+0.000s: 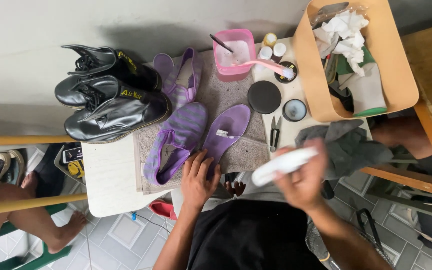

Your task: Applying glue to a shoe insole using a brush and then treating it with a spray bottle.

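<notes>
My left hand (198, 177) rests flat on the near end of a purple insole (228, 131) that lies on a grey towel (246, 150). Beside it on the towel is a purple striped slip-on shoe (176, 140); its pair (186, 77) lies farther back with a second insole. My right hand (303, 182) is blurred and grips a white bottle-like object (282, 165) above the table's near edge, right of the insole.
Two black lace-up boots (108, 97) stand at the left of the white table (108, 175). A pink tub (233, 52) with brushes, small bottles, round tins (264, 96), small snips (274, 132), a grey cloth (348, 145) and a tan bin (401, 75) of rags. Another person's legs at left.
</notes>
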